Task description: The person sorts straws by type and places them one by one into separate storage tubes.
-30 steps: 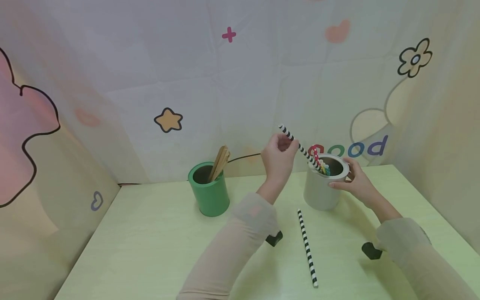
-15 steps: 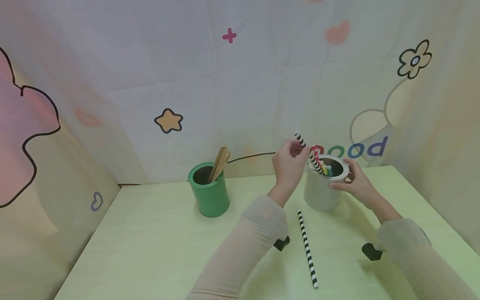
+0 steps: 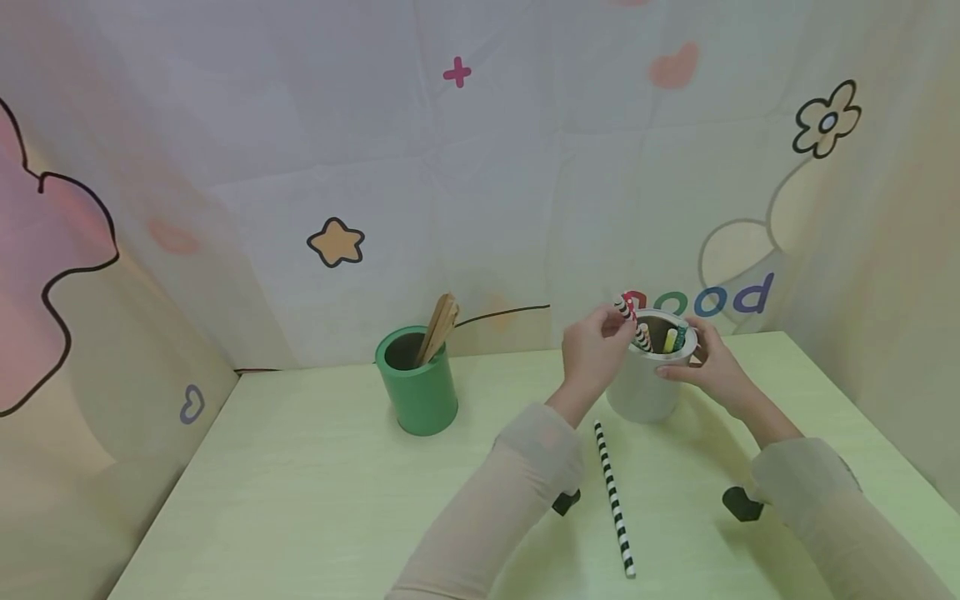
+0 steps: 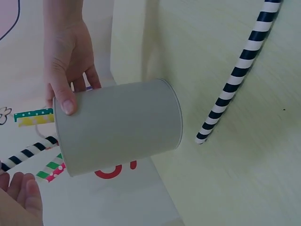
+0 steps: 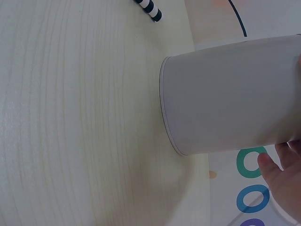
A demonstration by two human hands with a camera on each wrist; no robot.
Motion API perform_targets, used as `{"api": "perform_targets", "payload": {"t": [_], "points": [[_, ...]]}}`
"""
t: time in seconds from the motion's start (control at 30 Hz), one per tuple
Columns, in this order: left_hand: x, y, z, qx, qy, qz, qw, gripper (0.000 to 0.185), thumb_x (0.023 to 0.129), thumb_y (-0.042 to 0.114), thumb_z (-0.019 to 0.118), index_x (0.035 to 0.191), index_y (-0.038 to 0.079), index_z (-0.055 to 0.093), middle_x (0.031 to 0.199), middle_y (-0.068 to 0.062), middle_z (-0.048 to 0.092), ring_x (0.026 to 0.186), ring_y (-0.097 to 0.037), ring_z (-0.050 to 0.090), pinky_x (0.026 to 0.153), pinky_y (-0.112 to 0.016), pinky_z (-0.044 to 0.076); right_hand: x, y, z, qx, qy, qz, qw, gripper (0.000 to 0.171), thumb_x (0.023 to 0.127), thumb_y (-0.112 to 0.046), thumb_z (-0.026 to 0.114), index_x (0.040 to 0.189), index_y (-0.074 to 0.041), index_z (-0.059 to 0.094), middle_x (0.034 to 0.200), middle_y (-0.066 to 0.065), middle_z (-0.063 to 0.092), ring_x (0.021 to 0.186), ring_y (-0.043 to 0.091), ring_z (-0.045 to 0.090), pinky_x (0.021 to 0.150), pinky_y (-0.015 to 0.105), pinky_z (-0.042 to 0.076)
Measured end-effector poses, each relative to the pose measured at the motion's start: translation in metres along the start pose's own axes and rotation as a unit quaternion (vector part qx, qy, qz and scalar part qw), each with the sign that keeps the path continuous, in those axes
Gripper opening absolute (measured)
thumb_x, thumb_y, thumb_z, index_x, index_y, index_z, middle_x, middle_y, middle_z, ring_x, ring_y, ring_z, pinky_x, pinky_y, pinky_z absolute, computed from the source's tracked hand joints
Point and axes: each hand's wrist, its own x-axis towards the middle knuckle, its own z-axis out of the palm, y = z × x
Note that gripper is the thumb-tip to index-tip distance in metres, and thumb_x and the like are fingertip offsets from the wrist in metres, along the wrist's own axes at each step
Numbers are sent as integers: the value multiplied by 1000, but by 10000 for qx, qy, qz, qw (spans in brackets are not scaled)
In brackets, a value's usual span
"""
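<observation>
In the head view my left hand (image 3: pixel 595 354) pinches a black-and-white striped straw (image 4: pixel 29 154), whose lower part goes down inside the white cup (image 3: pixel 643 387). My right hand (image 3: pixel 716 371) grips the cup's right side near the rim, thumb in front. The cup stands upright on the table. Other patterned straws poke out of it: a yellow one (image 4: pixel 36 120), a green dotted one (image 4: pixel 33 114), a green-striped one (image 4: pixel 51 167) and a pink dotted one (image 4: pixel 56 173). Their lower ends are hidden in the cup.
A second black-and-white striped straw (image 3: pixel 615 500) lies on the table (image 3: pixel 300 500) in front of the cup. To the left stands a green cup (image 3: pixel 422 396) with flat wooden sticks (image 3: pixel 438 329) leaning in it. Behind the table hangs a printed cloth (image 3: pixel 480 183).
My left hand has moved right and down, lowering the striped straw deeper into the white cup. The yellow and green straws inside have shifted right. My right hand stays on the cup.
</observation>
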Motion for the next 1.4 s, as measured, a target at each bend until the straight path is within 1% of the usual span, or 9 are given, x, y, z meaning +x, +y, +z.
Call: {"api": "perform_targets", "payload": {"t": [0.13,0.23,0.53,0.6,0.73,1.0,1.2,1.33,1.4], "points": [[-2,-7,1,241,-253,-196,9992,22,83,31,58,102,21,64,100,9,66,90,-6,62,74,-18,48,-1,0,1,-83,0,27,10000,85,79,-20,66,136,-7,3,137,20,23,128,39,25,100,53,27],[-4,-13,2,222,-346,-310,9987,24,83,32,58,105,22,63,103,10,65,92,-6,62,75,-19,48,-1,-1,1,-121,-7,29,9999,87,79,-20,66,137,-6,2,138,21,22,128,41,23,100,53,27],[-7,-27,3,-91,-304,-334,9989,24,82,28,61,106,22,61,99,9,65,87,-6,62,71,-17,49,-1,0,0,-137,-6,42,9999,89,79,-19,66,137,-4,0,139,22,20,129,41,21,100,53,26],[-7,-29,3,-162,-275,-315,9990,26,82,27,61,107,22,61,97,8,65,86,-6,62,70,-17,49,0,2,0,-165,4,70,9998,89,78,-21,67,137,-6,1,139,21,20,130,40,22,100,50,28],[-6,-36,2,-297,-285,-248,9988,32,81,26,62,112,22,58,95,7,64,83,-7,61,68,-17,49,-1,2,0,-177,-16,60,9998,89,79,-21,66,137,-6,1,139,20,21,129,40,23,100,50,29],[-8,-56,-4,-441,-781,-313,9955,43,81,23,64,121,26,50,103,4,61,80,-7,59,64,-20,50,-1,0,0,-112,-50,105,9999,89,79,-20,66,137,-5,0,140,23,17,130,41,19,100,53,26],[-12,-71,-6,-472,-974,-345,9935,45,80,20,65,121,27,49,103,4,61,79,-6,59,64,-20,50,-2,1,-1,-61,-55,42,10000,89,79,-18,66,137,-5,0,141,24,17,130,43,18,100,54,25],[-17,-81,-6,-376,-1081,-438,9925,44,79,21,66,121,26,50,101,6,61,77,-5,58,63,-19,49,-1,0,-1,-27,-65,31,10000,89,79,-18,66,137,-5,-1,141,24,16,130,42,18,100,55,25],[-20,-86,-6,-233,-1166,-400,9921,45,79,21,65,121,25,49,102,5,61,78,-5,58,63,-19,49,-1,-1,-1,-29,-59,50,10000,89,79,-18,66,137,-5,-1,140,23,17,130,42,18,100,54,25]]}}
